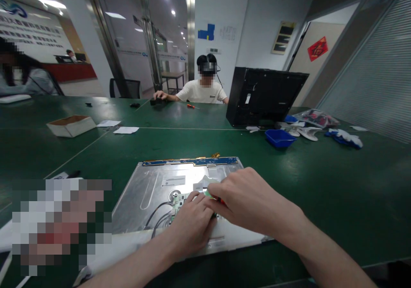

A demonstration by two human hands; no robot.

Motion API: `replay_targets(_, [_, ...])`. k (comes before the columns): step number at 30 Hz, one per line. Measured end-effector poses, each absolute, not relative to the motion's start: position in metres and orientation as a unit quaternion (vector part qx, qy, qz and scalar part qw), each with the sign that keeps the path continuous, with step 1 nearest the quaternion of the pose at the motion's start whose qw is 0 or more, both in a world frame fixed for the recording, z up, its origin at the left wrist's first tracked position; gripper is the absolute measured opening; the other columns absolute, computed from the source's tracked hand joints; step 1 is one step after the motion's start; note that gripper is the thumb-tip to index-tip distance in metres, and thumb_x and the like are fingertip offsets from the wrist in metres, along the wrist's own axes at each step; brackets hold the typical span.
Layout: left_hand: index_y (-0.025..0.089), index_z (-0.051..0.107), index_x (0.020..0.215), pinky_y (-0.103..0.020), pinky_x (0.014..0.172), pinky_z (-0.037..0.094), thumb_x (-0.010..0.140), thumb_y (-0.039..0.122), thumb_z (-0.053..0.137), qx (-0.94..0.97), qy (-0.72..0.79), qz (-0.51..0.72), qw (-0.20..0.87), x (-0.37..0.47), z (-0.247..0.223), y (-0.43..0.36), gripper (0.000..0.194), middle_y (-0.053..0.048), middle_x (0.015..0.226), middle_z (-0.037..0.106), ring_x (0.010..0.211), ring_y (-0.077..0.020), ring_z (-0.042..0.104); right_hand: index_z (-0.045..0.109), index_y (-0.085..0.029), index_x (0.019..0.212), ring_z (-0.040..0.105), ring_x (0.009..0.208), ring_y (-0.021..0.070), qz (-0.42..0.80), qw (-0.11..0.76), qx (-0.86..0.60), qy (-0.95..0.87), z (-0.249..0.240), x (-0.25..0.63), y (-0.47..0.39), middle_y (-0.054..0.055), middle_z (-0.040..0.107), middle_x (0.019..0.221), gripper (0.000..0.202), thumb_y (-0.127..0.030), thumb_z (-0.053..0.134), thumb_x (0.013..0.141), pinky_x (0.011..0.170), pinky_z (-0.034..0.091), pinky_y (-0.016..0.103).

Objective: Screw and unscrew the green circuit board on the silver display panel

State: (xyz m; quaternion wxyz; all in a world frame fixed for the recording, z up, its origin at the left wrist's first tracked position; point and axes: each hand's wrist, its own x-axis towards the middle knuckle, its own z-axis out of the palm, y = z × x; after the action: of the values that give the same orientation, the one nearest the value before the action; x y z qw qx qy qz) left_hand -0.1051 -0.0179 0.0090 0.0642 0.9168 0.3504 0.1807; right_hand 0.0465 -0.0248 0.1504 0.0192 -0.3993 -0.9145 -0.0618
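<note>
A flat metal display panel [150, 189] lies in front of me, with a long blue circuit strip [192, 162] along its far edge. A small green circuit board [177, 202] with dark cables [156, 213] sits on its back. My left hand [197, 219] is closed at the board's right side, its fingers curled over it and covering part of it. My right hand [239, 194] is closed around a red-handled tool [221, 200], mostly hidden in the fist, so its kind and tip cannot be made out. Both hands touch or nearly touch.
A black monitor housing [266, 97] stands at the back right. Near it are a blue tray [280, 138] and gloves [345, 138]. Left of the panel are a cardboard box [71, 126] and papers [126, 130]. Across the table sits a person [202, 92] near an orange screwdriver [191, 106].
</note>
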Motion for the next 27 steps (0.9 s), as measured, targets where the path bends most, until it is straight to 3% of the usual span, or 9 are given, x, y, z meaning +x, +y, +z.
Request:
replay_targets(4, [0.019,0.058,0.099,-0.045,0.095,0.034,0.088,0.019,0.046,0.916,0.35,0.183,0.063,-0.105,0.012,-0.019,0.017,-0.008,0.102,0.061,0.1,-0.0246,0.053,0.055,-0.019,0.087,0.054,0.064,0.014,-0.03,0.005,-0.377,-0.926,0.154,0.056,-0.021,0.002,0.064,0.077,0.007,-0.023,0.05,0.085,0.049,0.023,0.027])
replay_targets(9, [0.017,0.058,0.096,-0.045,0.094,0.035,0.085,0.019,0.049,0.918,0.351,0.177,0.063,-0.105,0.011,-0.018,0.014,-0.008,0.097,0.062,0.096,-0.0246,0.054,0.049,-0.02,0.089,0.055,0.069,0.015,0.0,0.002,-0.339,-0.941,0.158,0.063,-0.018,0.001,0.063,0.083,0.007,-0.023,0.051,0.083,0.052,0.029,0.026])
replay_targets(15, [0.018,0.059,0.092,-0.044,0.093,0.036,0.088,0.018,0.045,0.912,0.354,0.194,0.068,-0.104,0.011,-0.018,0.014,-0.006,0.097,0.062,0.097,-0.0237,0.053,0.057,-0.02,0.081,0.059,0.06,0.0178,-0.067,0.01,-0.408,-0.91,0.152,0.05,-0.025,0.003,0.065,0.069,0.027,-0.043,0.045,0.09,0.048,0.022,0.028])
replay_targets(18, [0.019,0.06,0.093,-0.045,0.095,0.035,0.087,0.019,0.047,0.915,0.348,0.192,0.07,-0.105,0.011,-0.019,0.014,-0.007,0.1,0.062,0.098,-0.0246,0.053,0.058,-0.02,0.082,0.059,0.058,0.0169,-0.072,0.008,-0.405,-0.912,0.15,0.048,-0.026,0.003,0.065,0.068,0.028,-0.037,0.039,0.094,0.047,0.021,0.028])
replay_targets(22, [0.018,0.058,0.1,-0.046,0.095,0.035,0.088,0.019,0.045,0.918,0.344,0.185,0.066,-0.105,0.012,-0.018,0.017,-0.008,0.101,0.061,0.099,-0.025,0.053,0.053,-0.019,0.09,0.057,0.063,0.0154,-0.033,0.011,-0.373,-0.927,0.154,0.058,-0.023,0.002,0.065,0.078,0.009,-0.026,0.048,0.088,0.049,0.024,0.028])
replay_targets(27, [0.018,0.058,0.093,-0.045,0.092,0.036,0.087,0.02,0.047,0.918,0.351,0.172,0.064,-0.105,0.012,-0.018,0.012,-0.008,0.096,0.061,0.094,-0.0245,0.054,0.049,-0.019,0.093,0.056,0.068,0.015,0.01,0.002,-0.345,-0.938,0.158,0.067,-0.018,0.002,0.064,0.085,0.013,-0.024,0.054,0.082,0.051,0.029,0.028])
